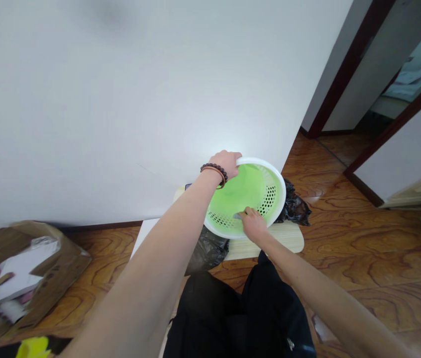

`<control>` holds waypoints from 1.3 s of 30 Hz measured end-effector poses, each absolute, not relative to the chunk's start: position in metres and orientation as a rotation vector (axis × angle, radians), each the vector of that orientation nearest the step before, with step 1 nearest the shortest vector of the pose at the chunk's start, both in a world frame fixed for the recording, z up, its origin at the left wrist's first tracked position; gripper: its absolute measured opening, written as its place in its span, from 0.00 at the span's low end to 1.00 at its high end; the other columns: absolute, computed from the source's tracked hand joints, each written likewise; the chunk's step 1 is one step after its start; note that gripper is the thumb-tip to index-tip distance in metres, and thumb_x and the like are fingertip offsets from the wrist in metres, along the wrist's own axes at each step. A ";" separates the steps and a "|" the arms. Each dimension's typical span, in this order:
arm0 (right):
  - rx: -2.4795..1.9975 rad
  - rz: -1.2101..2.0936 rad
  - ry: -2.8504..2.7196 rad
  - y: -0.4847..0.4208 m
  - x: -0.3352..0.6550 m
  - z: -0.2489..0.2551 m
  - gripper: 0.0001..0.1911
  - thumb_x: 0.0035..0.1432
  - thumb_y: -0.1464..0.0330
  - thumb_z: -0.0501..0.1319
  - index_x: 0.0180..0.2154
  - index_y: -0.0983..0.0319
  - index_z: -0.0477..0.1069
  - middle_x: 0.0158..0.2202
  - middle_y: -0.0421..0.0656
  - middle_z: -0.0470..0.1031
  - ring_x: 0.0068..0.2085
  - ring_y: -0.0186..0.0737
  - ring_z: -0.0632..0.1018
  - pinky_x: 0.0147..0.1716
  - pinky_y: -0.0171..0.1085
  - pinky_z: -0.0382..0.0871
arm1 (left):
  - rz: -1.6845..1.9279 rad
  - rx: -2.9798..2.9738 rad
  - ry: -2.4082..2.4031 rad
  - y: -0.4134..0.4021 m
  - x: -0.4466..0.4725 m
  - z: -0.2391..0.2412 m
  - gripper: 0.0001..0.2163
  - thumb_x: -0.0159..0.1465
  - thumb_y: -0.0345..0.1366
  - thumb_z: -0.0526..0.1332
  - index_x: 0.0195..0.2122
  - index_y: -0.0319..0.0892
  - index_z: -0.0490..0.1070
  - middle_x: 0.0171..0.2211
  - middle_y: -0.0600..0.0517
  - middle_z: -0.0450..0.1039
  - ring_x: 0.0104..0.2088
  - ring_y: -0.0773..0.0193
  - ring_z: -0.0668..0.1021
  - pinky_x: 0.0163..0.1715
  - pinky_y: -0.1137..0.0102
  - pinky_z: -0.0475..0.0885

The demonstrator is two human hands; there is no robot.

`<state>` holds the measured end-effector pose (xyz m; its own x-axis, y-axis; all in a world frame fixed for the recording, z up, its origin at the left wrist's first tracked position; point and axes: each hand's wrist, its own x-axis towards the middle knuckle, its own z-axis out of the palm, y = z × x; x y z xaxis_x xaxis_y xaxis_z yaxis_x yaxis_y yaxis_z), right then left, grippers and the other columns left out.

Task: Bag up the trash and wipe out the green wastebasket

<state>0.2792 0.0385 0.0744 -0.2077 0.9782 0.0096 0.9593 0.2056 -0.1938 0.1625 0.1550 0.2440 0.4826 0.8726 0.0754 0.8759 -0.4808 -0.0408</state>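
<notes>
A round basket (283,191) with a white rim, a green inside and holes in its side is tilted toward me above a low pale wooden surface (287,239). My left hand (228,162) is closed around the far left part of its rim; a beaded bracelet sits on that wrist. Over the near side of the basket, my right hand (254,224) is pinched on a small greyish piece (237,216), too small to name. That piece is against or just above the perforated side; I cannot tell which.
Black plastic bags (295,205) stick out at the right of the basket and at its near left. An open cardboard box (66,263) with white items stands on the wooden floor (330,233) at the left. A white wall (121,109) rises behind; a doorway is at right.
</notes>
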 end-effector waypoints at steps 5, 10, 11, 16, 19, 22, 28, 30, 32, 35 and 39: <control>-2.008 -0.051 -2.277 0.051 0.311 0.079 0.18 0.60 0.77 0.45 0.42 0.71 0.71 0.41 0.56 0.67 0.46 0.49 0.64 0.47 0.44 0.52 | -0.077 -2.656 -1.559 0.156 0.167 0.244 0.15 0.56 0.38 0.52 0.44 0.48 0.69 0.37 0.47 0.73 0.36 0.57 0.75 0.35 0.67 0.68; -2.013 0.098 -2.256 0.029 0.264 0.058 0.17 0.59 0.77 0.48 0.44 0.63 0.72 0.38 0.48 0.69 0.40 0.41 0.68 0.42 0.37 0.57 | -0.068 -2.634 -1.591 0.152 0.169 0.246 0.16 0.57 0.39 0.52 0.45 0.47 0.69 0.36 0.47 0.73 0.36 0.57 0.75 0.34 0.67 0.68; -1.970 0.194 -2.204 0.023 0.251 0.055 0.18 0.59 0.76 0.47 0.46 0.62 0.70 0.39 0.47 0.68 0.40 0.39 0.69 0.42 0.35 0.58 | -0.075 -2.630 -1.589 0.152 0.169 0.246 0.15 0.57 0.39 0.52 0.44 0.47 0.69 0.36 0.47 0.73 0.35 0.57 0.75 0.33 0.67 0.68; -1.752 0.351 -2.158 0.014 0.227 0.055 0.19 0.62 0.74 0.46 0.52 0.60 0.66 0.42 0.47 0.67 0.42 0.39 0.68 0.43 0.34 0.60 | -0.093 -2.624 -1.585 0.154 0.167 0.244 0.15 0.57 0.39 0.51 0.44 0.49 0.69 0.35 0.48 0.73 0.34 0.59 0.75 0.32 0.68 0.68; -1.683 0.211 -2.343 0.027 0.254 0.064 0.19 0.59 0.76 0.48 0.49 0.61 0.68 0.41 0.47 0.67 0.43 0.41 0.67 0.43 0.36 0.59 | -0.093 -2.638 -1.573 0.156 0.166 0.242 0.15 0.57 0.39 0.51 0.44 0.49 0.69 0.35 0.48 0.73 0.34 0.58 0.75 0.33 0.68 0.68; -1.772 -0.023 -2.412 0.047 0.291 0.074 0.17 0.59 0.77 0.48 0.46 0.64 0.70 0.41 0.50 0.68 0.44 0.45 0.66 0.44 0.40 0.58 | -0.109 -2.643 -1.562 0.158 0.166 0.241 0.15 0.57 0.39 0.52 0.43 0.49 0.69 0.35 0.48 0.73 0.35 0.58 0.75 0.34 0.68 0.68; -2.117 0.000 -2.260 0.051 0.297 0.067 0.16 0.57 0.79 0.48 0.40 0.69 0.73 0.40 0.55 0.68 0.45 0.48 0.66 0.43 0.41 0.59 | -0.134 -2.647 -1.565 0.156 0.168 0.241 0.14 0.56 0.38 0.52 0.42 0.48 0.70 0.33 0.49 0.73 0.34 0.59 0.75 0.32 0.69 0.68; -2.113 0.190 -2.224 0.044 0.277 0.058 0.17 0.56 0.79 0.49 0.43 0.67 0.72 0.42 0.53 0.67 0.45 0.46 0.67 0.41 0.39 0.60 | -0.136 -2.653 -1.580 0.156 0.168 0.242 0.14 0.56 0.38 0.52 0.42 0.48 0.70 0.34 0.49 0.73 0.34 0.59 0.75 0.32 0.69 0.67; -2.058 0.351 -2.179 0.038 0.259 0.051 0.19 0.56 0.78 0.50 0.47 0.64 0.70 0.43 0.52 0.67 0.45 0.43 0.68 0.42 0.37 0.60 | -0.141 -2.654 -1.588 0.155 0.168 0.242 0.15 0.56 0.37 0.52 0.43 0.48 0.70 0.34 0.49 0.73 0.34 0.59 0.75 0.32 0.69 0.67; -1.964 0.455 -2.111 0.035 0.245 0.045 0.18 0.59 0.75 0.48 0.49 0.62 0.68 0.43 0.50 0.67 0.44 0.41 0.69 0.44 0.35 0.59 | -0.148 -2.644 -1.603 0.154 0.165 0.243 0.14 0.55 0.38 0.52 0.42 0.49 0.70 0.34 0.49 0.73 0.33 0.59 0.75 0.31 0.69 0.67; -1.914 0.475 -2.124 0.037 0.247 0.043 0.17 0.60 0.72 0.49 0.48 0.61 0.69 0.42 0.49 0.67 0.44 0.41 0.68 0.44 0.36 0.59 | -0.135 -2.646 -1.623 0.152 0.161 0.245 0.14 0.56 0.39 0.52 0.42 0.50 0.70 0.33 0.50 0.72 0.32 0.60 0.74 0.30 0.69 0.67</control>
<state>0.2466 0.0373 0.0435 -0.1116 0.9931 -0.0369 0.9141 0.0880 -0.3959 0.1614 0.1517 0.2446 0.4504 0.8881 0.0919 0.8911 -0.4536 0.0159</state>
